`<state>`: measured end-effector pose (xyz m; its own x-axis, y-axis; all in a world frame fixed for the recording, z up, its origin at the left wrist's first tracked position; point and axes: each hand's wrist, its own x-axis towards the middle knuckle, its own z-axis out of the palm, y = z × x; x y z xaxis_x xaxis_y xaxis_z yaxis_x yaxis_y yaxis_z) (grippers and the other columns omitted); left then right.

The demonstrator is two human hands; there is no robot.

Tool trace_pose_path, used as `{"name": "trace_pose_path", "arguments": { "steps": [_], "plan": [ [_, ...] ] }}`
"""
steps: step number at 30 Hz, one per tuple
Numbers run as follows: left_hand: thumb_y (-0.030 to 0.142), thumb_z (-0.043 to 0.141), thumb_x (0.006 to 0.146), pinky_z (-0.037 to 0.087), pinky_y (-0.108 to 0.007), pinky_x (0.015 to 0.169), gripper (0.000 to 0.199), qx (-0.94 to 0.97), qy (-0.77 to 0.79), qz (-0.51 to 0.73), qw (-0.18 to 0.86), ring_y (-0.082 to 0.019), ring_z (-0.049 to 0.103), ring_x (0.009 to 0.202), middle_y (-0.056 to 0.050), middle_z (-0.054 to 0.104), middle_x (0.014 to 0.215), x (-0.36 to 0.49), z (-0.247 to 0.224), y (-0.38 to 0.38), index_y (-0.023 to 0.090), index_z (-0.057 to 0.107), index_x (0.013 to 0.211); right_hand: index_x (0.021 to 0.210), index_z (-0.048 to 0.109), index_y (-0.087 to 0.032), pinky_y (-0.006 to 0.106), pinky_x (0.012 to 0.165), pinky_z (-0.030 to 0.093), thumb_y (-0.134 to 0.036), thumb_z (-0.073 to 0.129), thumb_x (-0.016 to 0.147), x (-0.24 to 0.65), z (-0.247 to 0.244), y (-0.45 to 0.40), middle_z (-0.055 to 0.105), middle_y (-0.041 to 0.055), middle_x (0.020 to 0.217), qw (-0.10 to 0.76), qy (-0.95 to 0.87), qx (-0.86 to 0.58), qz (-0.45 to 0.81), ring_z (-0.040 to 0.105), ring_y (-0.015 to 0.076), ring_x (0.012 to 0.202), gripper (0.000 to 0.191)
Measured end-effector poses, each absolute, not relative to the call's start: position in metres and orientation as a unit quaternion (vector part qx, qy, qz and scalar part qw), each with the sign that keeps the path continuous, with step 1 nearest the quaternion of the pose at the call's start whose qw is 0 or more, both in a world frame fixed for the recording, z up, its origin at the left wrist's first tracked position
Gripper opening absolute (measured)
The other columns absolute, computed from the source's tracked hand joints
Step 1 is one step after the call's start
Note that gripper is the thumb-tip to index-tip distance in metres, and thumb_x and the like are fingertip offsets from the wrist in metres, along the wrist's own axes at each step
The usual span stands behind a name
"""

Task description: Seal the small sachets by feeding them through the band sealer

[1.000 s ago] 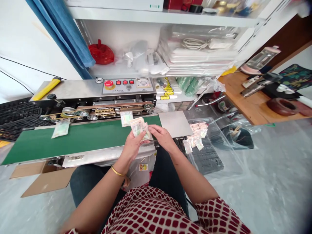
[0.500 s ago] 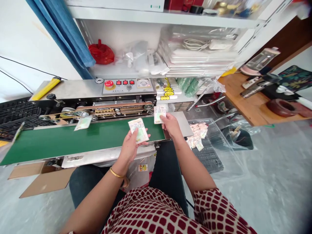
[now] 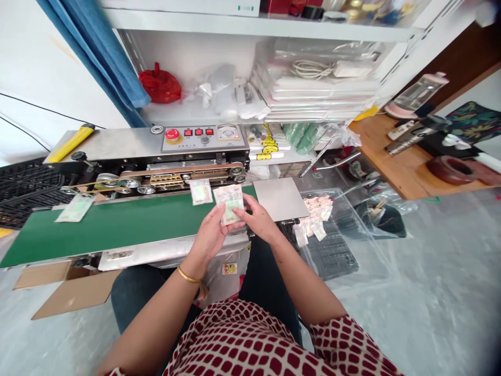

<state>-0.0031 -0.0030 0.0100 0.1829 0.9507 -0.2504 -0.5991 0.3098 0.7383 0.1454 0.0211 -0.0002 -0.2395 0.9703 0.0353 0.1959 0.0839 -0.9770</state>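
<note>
Over the near edge of the green conveyor belt [image 3: 129, 219], my left hand [image 3: 210, 232] is closed around small printed sachets [image 3: 230, 198], apparently a thin stack. My right hand [image 3: 259, 219] grips the same sachets from the right, its thumb on the front one. Just beyond them, a single sachet [image 3: 201, 192] stands with its top edge at the band sealer's rollers [image 3: 188, 177]. Further left, another sachet [image 3: 75, 209] lies on the belt near the sealer's far end.
A control panel [image 3: 203, 138] with a red stop button tops the sealer. At the belt's right end is a metal plate [image 3: 279, 198]. More sachets [image 3: 318, 209] fill part of a clear plastic bin [image 3: 371, 261] at the right. Behind stands a shelf [image 3: 254, 25]; a wooden table [image 3: 415, 177] is at right.
My right hand has let go of the single sachet at the sealer's intake and come back to those in my left hand. That sachet and the one ahead have moved left.
</note>
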Motion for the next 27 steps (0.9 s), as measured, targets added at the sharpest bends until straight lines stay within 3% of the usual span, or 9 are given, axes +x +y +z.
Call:
{"name": "trace_pose_path", "arguments": {
  "steps": [7, 11, 14, 16, 18, 21, 24, 27],
  "plan": [
    [0.035, 0.073, 0.083, 0.062, -0.022, 0.069, 0.031, 0.24, 0.39, 0.537, 0.708, -0.014, 0.067, 0.092, -0.004, 0.07, 0.116, -0.002, 0.009, 0.0, 0.021, 0.07, 0.111, 0.103, 0.071, -0.022, 0.034, 0.1, 0.047, -0.042, 0.061, 0.088, 0.154, -0.006, 0.023, 0.072, 0.0015, 0.109, 0.459, -0.544, -0.493, 0.5, 0.063, 0.0199, 0.106, 0.027],
    [0.031, 0.074, 0.083, 0.062, -0.021, 0.066, 0.03, 0.216, 0.374, 0.538, 0.724, -0.012, 0.067, 0.083, -0.004, 0.071, 0.111, 0.001, 0.007, 0.002, 0.02, 0.069, 0.11, 0.111, 0.067, -0.023, 0.034, 0.096, 0.05, -0.04, 0.068, 0.083, 0.153, -0.008, 0.021, 0.071, 0.0013, 0.111, 0.446, -0.524, -0.425, 0.588, 0.064, 0.0195, 0.104, 0.032],
    [0.033, 0.07, 0.086, 0.062, -0.023, 0.066, 0.03, 0.206, 0.349, 0.54, 0.738, -0.014, 0.068, 0.088, -0.006, 0.07, 0.115, 0.003, 0.007, 0.003, 0.02, 0.067, 0.114, 0.105, 0.068, -0.022, 0.032, 0.094, 0.05, -0.038, 0.069, 0.083, 0.15, -0.011, 0.022, 0.071, 0.001, 0.106, 0.441, -0.535, -0.438, 0.572, 0.065, 0.0182, 0.1, 0.028],
    [0.036, 0.067, 0.088, 0.063, -0.026, 0.066, 0.032, 0.207, 0.347, 0.541, 0.738, -0.018, 0.068, 0.097, -0.007, 0.069, 0.121, 0.003, 0.007, 0.003, 0.021, 0.065, 0.117, 0.099, 0.067, -0.021, 0.03, 0.086, 0.053, -0.041, 0.067, 0.083, 0.153, -0.014, 0.026, 0.072, 0.0008, 0.099, 0.474, -0.502, -0.467, 0.552, 0.067, 0.0168, 0.092, 0.026],
    [0.037, 0.066, 0.089, 0.064, -0.028, 0.065, 0.034, 0.212, 0.355, 0.542, 0.731, -0.023, 0.068, 0.107, -0.008, 0.066, 0.129, 0.001, 0.009, 0.002, 0.022, 0.064, 0.12, 0.099, 0.064, -0.02, 0.026, 0.069, 0.055, -0.044, 0.067, 0.082, 0.162, -0.016, 0.034, 0.072, 0.0011, 0.092, 0.506, -0.444, -0.499, 0.546, 0.068, 0.0154, 0.079, 0.03],
    [0.037, 0.065, 0.09, 0.064, -0.028, 0.063, 0.036, 0.217, 0.367, 0.545, 0.722, -0.031, 0.063, 0.119, -0.011, 0.06, 0.138, -0.004, 0.009, 0.001, 0.02, 0.062, 0.122, 0.097, 0.059, -0.019, 0.02, 0.041, 0.039, -0.045, 0.067, 0.078, 0.18, -0.016, 0.052, 0.068, -0.0012, 0.067, 0.505, -0.395, -0.557, 0.528, 0.058, 0.0113, 0.049, 0.034],
    [0.038, 0.063, 0.091, 0.063, -0.028, 0.063, 0.036, 0.221, 0.373, 0.547, 0.716, -0.032, 0.064, 0.118, -0.013, 0.059, 0.139, -0.007, 0.007, 0.0, 0.017, 0.063, 0.121, 0.091, 0.058, -0.019, 0.019, 0.035, 0.024, -0.044, 0.064, 0.079, 0.189, -0.014, 0.072, 0.051, -0.0077, 0.045, 0.467, -0.425, -0.58, 0.515, 0.04, 0.0082, 0.034, 0.028],
    [0.038, 0.065, 0.09, 0.063, -0.027, 0.062, 0.035, 0.225, 0.383, 0.547, 0.71, -0.03, 0.066, 0.116, -0.013, 0.061, 0.137, -0.008, 0.006, -0.001, 0.017, 0.064, 0.118, 0.087, 0.059, -0.02, 0.021, 0.038, 0.027, -0.044, 0.061, 0.081, 0.183, -0.01, 0.083, 0.052, -0.0066, 0.05, 0.409, -0.492, -0.584, 0.499, 0.039, 0.009, 0.038, 0.025]
  ]
}}
